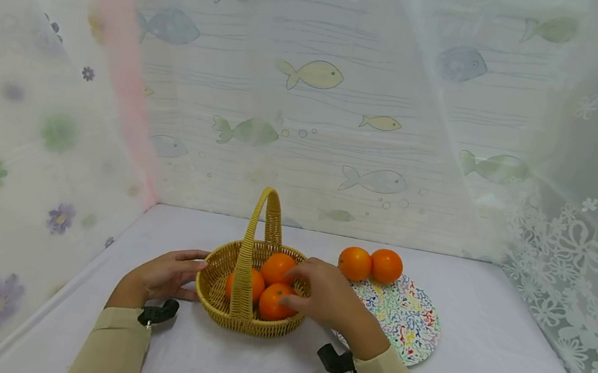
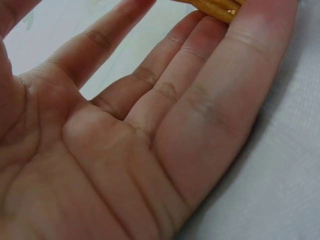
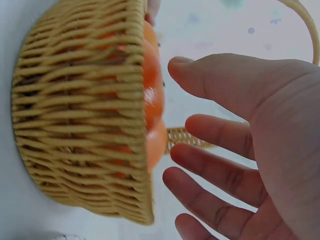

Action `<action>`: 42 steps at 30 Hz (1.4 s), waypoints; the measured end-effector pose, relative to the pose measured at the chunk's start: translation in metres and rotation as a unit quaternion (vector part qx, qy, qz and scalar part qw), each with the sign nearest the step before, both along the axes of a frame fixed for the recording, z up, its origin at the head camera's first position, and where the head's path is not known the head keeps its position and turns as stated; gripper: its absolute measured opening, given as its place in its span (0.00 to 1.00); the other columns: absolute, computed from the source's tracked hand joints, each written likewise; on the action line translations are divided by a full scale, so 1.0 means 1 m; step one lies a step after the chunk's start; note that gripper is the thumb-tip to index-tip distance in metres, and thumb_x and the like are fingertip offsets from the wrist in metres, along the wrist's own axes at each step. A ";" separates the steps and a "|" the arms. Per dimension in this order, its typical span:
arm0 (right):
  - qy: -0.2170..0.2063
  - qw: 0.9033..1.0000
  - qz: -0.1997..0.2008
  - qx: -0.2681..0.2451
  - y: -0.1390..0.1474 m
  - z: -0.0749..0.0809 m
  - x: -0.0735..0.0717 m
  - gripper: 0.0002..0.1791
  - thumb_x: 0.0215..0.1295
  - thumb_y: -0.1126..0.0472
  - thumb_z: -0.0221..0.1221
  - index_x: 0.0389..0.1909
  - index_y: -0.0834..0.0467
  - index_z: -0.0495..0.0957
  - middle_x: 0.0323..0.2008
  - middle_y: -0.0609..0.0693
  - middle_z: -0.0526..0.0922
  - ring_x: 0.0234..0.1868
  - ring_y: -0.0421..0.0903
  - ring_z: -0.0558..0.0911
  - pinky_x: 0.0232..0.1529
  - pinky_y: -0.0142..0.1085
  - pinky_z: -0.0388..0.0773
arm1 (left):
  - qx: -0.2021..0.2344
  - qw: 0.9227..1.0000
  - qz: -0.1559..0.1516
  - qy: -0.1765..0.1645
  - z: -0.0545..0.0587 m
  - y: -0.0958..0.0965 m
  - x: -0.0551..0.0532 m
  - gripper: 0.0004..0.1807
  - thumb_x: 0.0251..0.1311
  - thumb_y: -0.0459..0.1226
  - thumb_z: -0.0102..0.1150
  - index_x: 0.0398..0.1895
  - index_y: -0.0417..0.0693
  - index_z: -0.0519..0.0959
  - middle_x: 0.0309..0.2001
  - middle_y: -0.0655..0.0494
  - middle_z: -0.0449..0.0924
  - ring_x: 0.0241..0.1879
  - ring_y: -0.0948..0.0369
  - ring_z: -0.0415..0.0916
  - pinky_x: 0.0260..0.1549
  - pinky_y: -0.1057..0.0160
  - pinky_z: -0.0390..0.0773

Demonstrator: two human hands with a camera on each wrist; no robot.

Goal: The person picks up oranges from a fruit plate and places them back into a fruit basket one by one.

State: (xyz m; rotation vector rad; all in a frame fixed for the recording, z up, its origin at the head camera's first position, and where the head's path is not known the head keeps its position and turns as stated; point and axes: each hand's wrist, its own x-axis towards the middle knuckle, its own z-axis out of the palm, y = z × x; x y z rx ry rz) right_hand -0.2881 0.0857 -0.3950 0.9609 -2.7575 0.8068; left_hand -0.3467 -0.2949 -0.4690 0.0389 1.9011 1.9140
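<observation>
A yellow wicker basket (image 1: 264, 328) with a tall arched handle (image 1: 247, 251) stands on the table. Inside it lie three oranges, a far orange (image 1: 278, 269), a near orange (image 1: 276, 303) and one partly behind the handle (image 1: 257, 283). My left hand (image 1: 161, 277) touches the basket's left side with extended fingers, its thumb near the rim. Over the right rim is my right hand (image 1: 332, 298), close to the oranges. In the right wrist view, its loosely bent fingers (image 3: 210, 175) are apart from the fruit and hold nothing.
To the right lies a round plate or mat (image 1: 420, 331) with a multicoloured speckled pattern. Two more oranges, a left one (image 1: 354, 263) and a right one (image 1: 386, 266), sit at its far edge. A fish-printed curtain (image 1: 306, 148) hangs behind the white-covered table (image 1: 218, 372).
</observation>
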 end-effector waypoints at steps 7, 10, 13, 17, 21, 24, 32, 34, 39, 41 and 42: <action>-0.015 0.999 -0.017 -0.028 0.007 0.004 -0.003 0.20 0.63 0.48 0.73 0.52 0.51 0.86 0.53 0.48 0.86 0.55 0.51 0.82 0.61 0.47 0.80 | -0.005 1.000 0.003 0.003 0.000 0.000 0.002 0.35 0.73 0.45 0.62 0.78 0.46 0.63 0.64 0.54 0.78 0.58 0.58 0.81 0.53 0.40 0.83; -0.020 0.999 -0.029 -0.034 0.009 0.004 -0.003 0.21 0.63 0.48 0.72 0.54 0.51 0.85 0.54 0.48 0.85 0.57 0.52 0.82 0.62 0.48 0.80 | -0.009 1.000 0.003 0.003 -0.001 0.000 0.003 0.35 0.72 0.45 0.62 0.78 0.46 0.63 0.65 0.54 0.78 0.58 0.58 0.81 0.53 0.40 0.84; -0.017 0.998 -0.037 -0.042 0.011 0.005 -0.004 0.21 0.62 0.48 0.73 0.54 0.51 0.85 0.54 0.48 0.86 0.57 0.52 0.82 0.62 0.48 0.80 | -0.008 1.000 0.003 0.003 -0.001 0.000 0.003 0.34 0.72 0.45 0.62 0.77 0.47 0.64 0.65 0.54 0.78 0.58 0.57 0.81 0.53 0.40 0.84; -0.005 0.998 -0.043 -0.053 0.015 0.003 -0.006 0.21 0.61 0.50 0.74 0.53 0.53 0.86 0.53 0.48 0.86 0.55 0.51 0.82 0.60 0.48 0.81 | -0.002 1.000 0.001 0.003 -0.001 0.000 0.003 0.33 0.73 0.44 0.62 0.77 0.47 0.64 0.64 0.55 0.79 0.57 0.57 0.81 0.52 0.40 0.84; 0.002 0.997 -0.051 -0.062 0.018 0.001 -0.009 0.19 0.61 0.51 0.74 0.50 0.52 0.86 0.52 0.48 0.86 0.55 0.52 0.82 0.58 0.49 0.82 | -0.001 1.000 0.000 0.004 -0.001 0.000 0.003 0.33 0.73 0.44 0.61 0.77 0.48 0.64 0.63 0.55 0.80 0.56 0.57 0.82 0.52 0.41 0.84; 0.009 0.996 -0.060 -0.063 0.021 0.002 -0.013 0.18 0.60 0.52 0.74 0.50 0.52 0.86 0.53 0.48 0.85 0.56 0.53 0.82 0.59 0.49 0.81 | -0.003 1.000 0.003 0.004 0.000 0.000 0.003 0.34 0.73 0.44 0.62 0.77 0.47 0.64 0.63 0.55 0.80 0.57 0.57 0.82 0.52 0.40 0.84; 0.035 0.992 -0.104 -0.061 0.030 0.001 -0.020 0.19 0.59 0.50 0.75 0.49 0.50 0.86 0.58 0.48 0.82 0.55 0.50 0.82 0.56 0.46 0.84 | -0.006 1.000 0.004 0.004 0.002 0.001 0.002 0.33 0.73 0.44 0.61 0.77 0.47 0.64 0.64 0.54 0.79 0.58 0.58 0.81 0.53 0.40 0.83; 0.045 0.991 -0.112 -0.062 0.032 0.000 -0.022 0.18 0.58 0.50 0.76 0.48 0.50 0.86 0.58 0.49 0.82 0.54 0.50 0.82 0.55 0.46 0.84 | -0.006 1.000 0.003 0.004 0.002 0.001 0.002 0.33 0.73 0.44 0.61 0.77 0.47 0.65 0.64 0.54 0.79 0.58 0.58 0.81 0.53 0.40 0.83; 0.056 0.988 -0.130 -0.064 0.037 -0.003 -0.027 0.19 0.57 0.52 0.76 0.49 0.51 0.85 0.60 0.52 0.81 0.58 0.54 0.80 0.60 0.49 0.82 | -0.008 1.000 0.000 0.005 0.001 0.000 0.002 0.32 0.73 0.44 0.61 0.77 0.48 0.65 0.65 0.55 0.78 0.58 0.57 0.80 0.53 0.40 0.83; 0.052 0.987 -0.135 -0.064 0.039 -0.003 -0.028 0.20 0.58 0.52 0.76 0.50 0.52 0.85 0.61 0.53 0.80 0.61 0.55 0.79 0.63 0.50 0.80 | -0.007 1.000 -0.002 0.006 0.001 0.000 0.002 0.32 0.73 0.44 0.61 0.77 0.48 0.65 0.65 0.55 0.78 0.59 0.58 0.80 0.53 0.40 0.83; 0.049 0.987 -0.137 -0.066 0.040 -0.004 -0.029 0.20 0.58 0.52 0.76 0.51 0.52 0.85 0.61 0.53 0.80 0.62 0.55 0.78 0.64 0.51 0.79 | -0.007 1.000 -0.003 0.007 0.001 0.000 0.001 0.32 0.74 0.44 0.60 0.77 0.48 0.65 0.65 0.55 0.78 0.59 0.58 0.80 0.53 0.40 0.83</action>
